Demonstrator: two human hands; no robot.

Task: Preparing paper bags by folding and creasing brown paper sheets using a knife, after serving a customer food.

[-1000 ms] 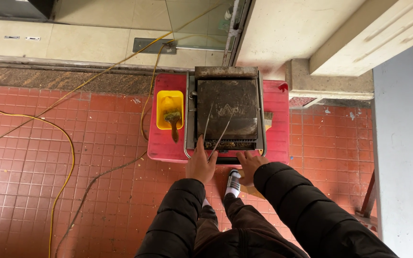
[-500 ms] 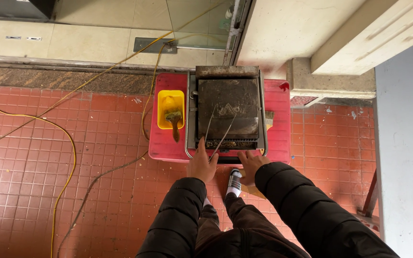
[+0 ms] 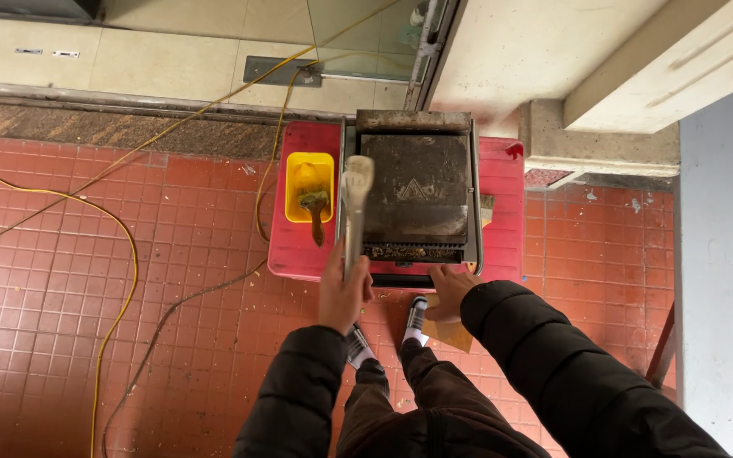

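My left hand (image 3: 343,293) is closed around a pair of metal tongs (image 3: 353,212), held upright with the tips pointing away from me, over the left edge of a dark, greasy grill press (image 3: 417,191). The grill stands shut on a red plastic stool or crate (image 3: 299,254). My right hand (image 3: 450,288) rests at the grill's front right corner, fingers on its lower front edge near the crumb-covered lip. Both arms wear black padded sleeves.
A yellow tub (image 3: 309,182) with a brush (image 3: 314,203) in it sits on the red surface left of the grill. Yellow cables (image 3: 129,246) snake across the red tiled floor. A grey pillar (image 3: 719,280) stands at right; a concrete ledge lies behind.
My left hand has lifted the tongs off the grill top and raised them upright to the left. My right hand stays at the grill's front.
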